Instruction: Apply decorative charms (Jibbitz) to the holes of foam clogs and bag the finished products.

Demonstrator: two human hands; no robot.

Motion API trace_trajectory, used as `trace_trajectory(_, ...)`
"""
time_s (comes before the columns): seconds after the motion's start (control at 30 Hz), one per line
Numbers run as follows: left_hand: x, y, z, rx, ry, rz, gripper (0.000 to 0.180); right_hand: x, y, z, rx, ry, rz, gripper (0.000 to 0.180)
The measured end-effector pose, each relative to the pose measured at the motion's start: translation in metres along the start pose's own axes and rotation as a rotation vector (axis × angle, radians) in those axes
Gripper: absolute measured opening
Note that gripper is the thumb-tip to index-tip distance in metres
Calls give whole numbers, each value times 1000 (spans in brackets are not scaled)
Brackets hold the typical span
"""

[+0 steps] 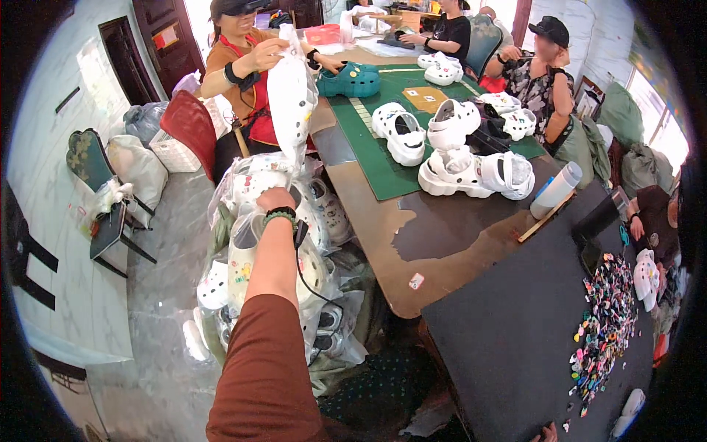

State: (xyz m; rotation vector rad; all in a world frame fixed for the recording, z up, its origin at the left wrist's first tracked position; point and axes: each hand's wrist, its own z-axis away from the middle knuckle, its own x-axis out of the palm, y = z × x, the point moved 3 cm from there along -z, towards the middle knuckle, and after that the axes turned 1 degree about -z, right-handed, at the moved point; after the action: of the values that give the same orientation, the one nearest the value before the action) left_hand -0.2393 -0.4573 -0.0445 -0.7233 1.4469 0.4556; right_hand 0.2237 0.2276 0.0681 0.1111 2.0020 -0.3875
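Note:
My left arm, in a brown sleeve, reaches forward over a pile of clogs in clear plastic bags. At its top my left hand (pixel 275 199) is closed on a bagged white clog (pixel 254 181); its fingertips are hidden. Below the wrist lie cream-white bagged clogs (pixel 241 259) with small charms. Only a few fingertips of my right hand (pixel 546 433) show at the lower edge, slightly apart over the black table, with nothing visible in them. Across the pile, a co-worker lifts a bag of white clogs (pixel 292 107); that person's other hand is at a teal clog (pixel 349 79).
White clogs (pixel 449 173) stand on a green mat (pixel 383 177) and the brown table (pixel 368 243). Many small colourful charms (pixel 607 324) lie heaped on the black table (pixel 493 339). A white bottle (pixel 557 188) stands near its far edge. Co-workers sit around; chairs and sacks stand at left.

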Motion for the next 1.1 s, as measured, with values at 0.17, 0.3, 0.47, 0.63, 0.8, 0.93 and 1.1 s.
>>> trace_trajectory(0.17,4,4,3,102,178,72,23,-7,8,12,-15,13,7,20)
trace_trajectory(0.3,6,-36,8,44,436,498,22,-6,13,16,-56,67,10,20)
trace_trajectory(0.47,-43,-82,57,15,778,948,15,-11,19,24,-69,96,35,19)
trace_trajectory(0.63,-83,-122,129,158,838,1126,14,-13,19,27,-46,115,6,19)
trace_trajectory(0.8,-97,-162,216,231,759,1190,14,-23,18,33,-53,83,8,20)
trace_trajectory(0.93,-69,-196,240,176,693,1466,18,-31,19,43,-42,46,-2,21)
trace_trajectory(1.1,-3,-237,253,138,419,1322,17,-36,23,57,-16,21,42,22)
